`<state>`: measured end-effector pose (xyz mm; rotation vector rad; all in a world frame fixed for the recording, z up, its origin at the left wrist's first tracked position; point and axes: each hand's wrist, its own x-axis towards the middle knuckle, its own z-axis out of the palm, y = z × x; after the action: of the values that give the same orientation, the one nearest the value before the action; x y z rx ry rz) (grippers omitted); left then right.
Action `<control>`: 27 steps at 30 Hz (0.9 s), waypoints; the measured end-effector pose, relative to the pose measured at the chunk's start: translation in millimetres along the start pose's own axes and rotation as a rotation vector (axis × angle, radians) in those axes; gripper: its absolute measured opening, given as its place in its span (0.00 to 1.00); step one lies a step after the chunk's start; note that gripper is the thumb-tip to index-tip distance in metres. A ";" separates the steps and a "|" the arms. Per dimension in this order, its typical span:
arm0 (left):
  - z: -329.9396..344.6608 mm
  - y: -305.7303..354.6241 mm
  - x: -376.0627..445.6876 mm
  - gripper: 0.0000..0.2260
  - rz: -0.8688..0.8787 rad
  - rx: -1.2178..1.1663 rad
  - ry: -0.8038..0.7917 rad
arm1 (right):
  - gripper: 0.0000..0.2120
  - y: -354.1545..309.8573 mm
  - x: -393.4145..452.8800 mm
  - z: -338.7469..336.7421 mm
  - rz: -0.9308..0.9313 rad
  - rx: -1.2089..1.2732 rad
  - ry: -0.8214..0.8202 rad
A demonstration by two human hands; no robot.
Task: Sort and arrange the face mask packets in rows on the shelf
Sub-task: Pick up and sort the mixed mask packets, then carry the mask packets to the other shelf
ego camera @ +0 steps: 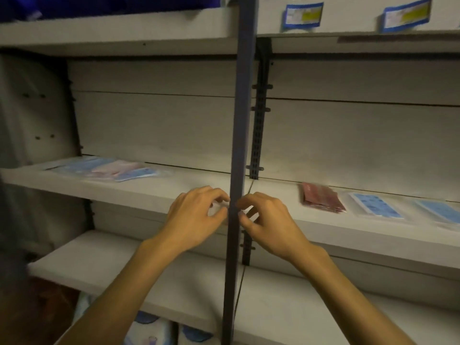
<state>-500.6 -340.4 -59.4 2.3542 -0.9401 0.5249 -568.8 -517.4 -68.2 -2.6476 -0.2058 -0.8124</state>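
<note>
On the middle shelf (139, 189), a loose pile of blue and pink mask packets (107, 168) lies at the far left. To the right of the post sits a small stack of dark red packets (322, 198), then a blue packet (375, 204) and another blue packet (440, 211) at the frame edge. My left hand (196, 217) and my right hand (267, 222) hover at the shelf's front edge, one on each side of the post. Their fingers are loosely curled, and I see nothing held in them.
A dark vertical post (240, 120) runs down the middle in front of the shelves. A lower shelf (112, 262) juts out beneath my arms. Blue-edged price labels (302, 14) hang on the upper shelf. Blue and white packages (149, 329) stand below.
</note>
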 end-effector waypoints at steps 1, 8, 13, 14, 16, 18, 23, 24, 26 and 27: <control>-4.0 -13.3 1.8 0.10 -0.005 -0.003 0.002 | 0.11 -7.3 9.6 9.3 -0.007 -0.010 0.000; -27.5 -114.5 24.7 0.11 0.007 0.041 -0.006 | 0.14 -43.5 84.5 84.5 0.032 -0.053 0.030; -43.8 -194.0 52.5 0.10 0.008 0.036 -0.018 | 0.14 -65.5 146.2 138.0 0.075 -0.117 0.019; -48.0 -209.2 59.0 0.10 0.009 0.034 -0.029 | 0.14 -70.5 159.4 147.7 0.094 -0.126 0.004; -57.4 -242.0 73.8 0.10 0.024 0.040 -0.037 | 0.14 -80.7 188.6 165.7 0.113 -0.156 -0.015; -65.0 -273.7 86.3 0.10 0.029 0.053 -0.027 | 0.14 -89.7 213.3 179.6 0.129 -0.170 -0.015; -77.3 -341.4 106.6 0.08 0.005 0.036 -0.018 | 0.14 -107.2 249.3 218.6 0.174 -0.214 -0.029; -79.9 -354.1 110.6 0.09 -0.005 0.042 -0.016 | 0.14 -111.1 253.9 226.4 0.178 -0.222 -0.048; -85.5 -381.1 119.5 0.10 -0.036 0.077 -0.014 | 0.14 -116.0 263.6 238.4 0.193 -0.234 -0.070; -88.3 -395.6 124.1 0.11 -0.057 0.124 -0.017 | 0.14 -117.1 268.6 242.5 0.204 -0.241 -0.072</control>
<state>-145.6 -108.7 -59.9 2.4917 -0.8675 0.5557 -251.4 -308.0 -67.7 -2.8634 0.1527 -0.7147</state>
